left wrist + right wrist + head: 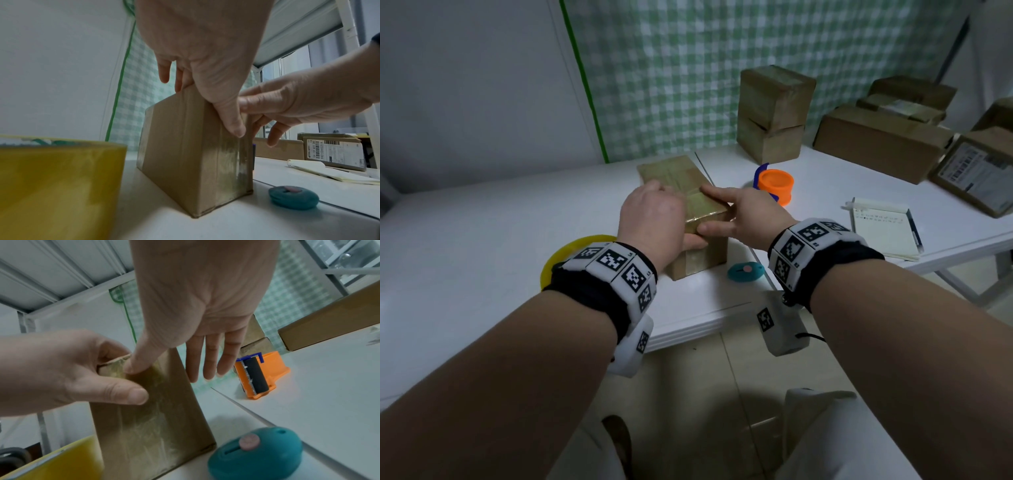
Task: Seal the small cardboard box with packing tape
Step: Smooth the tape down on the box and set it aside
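Left hand (pixel 654 219) grips the small cardboard box (pixel 698 240); right hand (pixel 743 214) presses its tape, fingers spread. Yellow tape roll (pixel 561 255), teal cutter (pixel 744 270) flank it on the desk (pixel 482 219).

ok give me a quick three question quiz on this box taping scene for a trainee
1. True or false: the small cardboard box already has tape on its top.
2. Which lies right of the box, nearest the table's front edge?
A. teal cutter
B. yellow tape roll
C. notepad
3. Fill in: the orange tape dispenser is touched by ____ of the hands.

Key
1. True
2. A
3. Neither: left hand and right hand are both on the box.
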The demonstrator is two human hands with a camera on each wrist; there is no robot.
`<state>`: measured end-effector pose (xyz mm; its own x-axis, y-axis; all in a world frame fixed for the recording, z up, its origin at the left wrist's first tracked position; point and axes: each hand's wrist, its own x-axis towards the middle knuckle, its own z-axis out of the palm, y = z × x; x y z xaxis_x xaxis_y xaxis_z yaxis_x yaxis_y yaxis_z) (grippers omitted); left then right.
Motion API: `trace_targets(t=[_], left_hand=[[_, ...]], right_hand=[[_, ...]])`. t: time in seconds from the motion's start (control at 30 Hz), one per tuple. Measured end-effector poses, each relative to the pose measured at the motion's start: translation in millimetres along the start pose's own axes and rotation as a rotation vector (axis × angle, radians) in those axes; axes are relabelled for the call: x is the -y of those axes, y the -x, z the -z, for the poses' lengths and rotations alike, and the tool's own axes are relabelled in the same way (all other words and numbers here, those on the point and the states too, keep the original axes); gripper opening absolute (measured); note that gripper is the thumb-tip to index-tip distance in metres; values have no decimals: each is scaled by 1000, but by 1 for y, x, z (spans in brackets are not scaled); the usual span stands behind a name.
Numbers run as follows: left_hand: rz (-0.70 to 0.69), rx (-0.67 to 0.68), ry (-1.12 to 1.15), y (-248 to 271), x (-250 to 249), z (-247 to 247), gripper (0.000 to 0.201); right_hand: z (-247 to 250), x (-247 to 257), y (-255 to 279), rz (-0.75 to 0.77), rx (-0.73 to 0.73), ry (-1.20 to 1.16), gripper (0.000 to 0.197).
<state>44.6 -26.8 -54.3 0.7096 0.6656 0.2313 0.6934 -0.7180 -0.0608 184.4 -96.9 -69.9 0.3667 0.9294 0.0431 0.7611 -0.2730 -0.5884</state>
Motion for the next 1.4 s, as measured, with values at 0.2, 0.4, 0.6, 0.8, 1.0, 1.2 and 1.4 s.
trace_targets(t=[0.2, 0.4, 0.6, 0.8, 1.0, 1.2, 1.4], left_hand=[[19, 100, 70, -5, 11, 1, 67], [-25, 237, 300, -6, 43, 15, 102], [10, 257, 398, -7, 44, 12, 126], [9, 316, 534, -11, 52, 13, 123], [124, 450, 987, -21, 72, 23, 86], [308, 219, 1080, -50, 86, 17, 59], [363, 205, 1081, -88, 99, -5, 48]], right_hand=[[14, 8, -3, 10, 61, 321, 72], [17, 36, 2, 154, 46, 692, 66], [-12, 49, 2, 267, 130, 668, 76], [9, 39, 0, 118, 144, 632, 71], [-11, 64, -14, -135, 149, 476, 100], [-7, 54, -55, -120, -96, 287, 79], [1, 20, -118, -220, -308, 209, 68]])
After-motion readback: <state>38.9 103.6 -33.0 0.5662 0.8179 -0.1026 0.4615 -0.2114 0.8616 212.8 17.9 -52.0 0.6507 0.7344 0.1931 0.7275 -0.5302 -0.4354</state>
